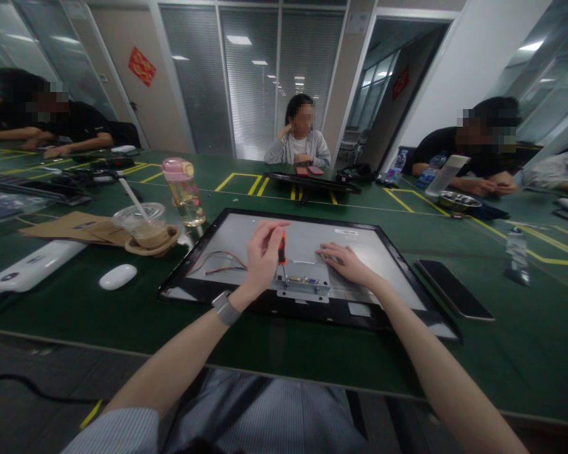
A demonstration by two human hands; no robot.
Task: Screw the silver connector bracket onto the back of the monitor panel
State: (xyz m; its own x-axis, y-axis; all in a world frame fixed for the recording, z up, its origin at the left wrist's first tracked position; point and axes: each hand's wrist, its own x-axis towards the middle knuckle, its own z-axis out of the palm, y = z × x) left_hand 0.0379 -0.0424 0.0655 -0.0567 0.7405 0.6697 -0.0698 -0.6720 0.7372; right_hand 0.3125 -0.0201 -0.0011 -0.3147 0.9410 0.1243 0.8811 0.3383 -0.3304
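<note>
Contact between the screwdriver (283,248) tip and the bracket (303,292) on the panel (312,234), flat on the table (274,343), cannot be made out, the raised left hand (264,253) partly hiding the handle its fingers grip, the right hand (349,263) palm-down on the panel, fingers slightly apart.

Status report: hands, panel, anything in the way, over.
Left hand gripping screwdriver, tip down at metal bracket. Right hand resting on panel, which lies flat. Wires off to bracket's left, clear of the tip.
</note>
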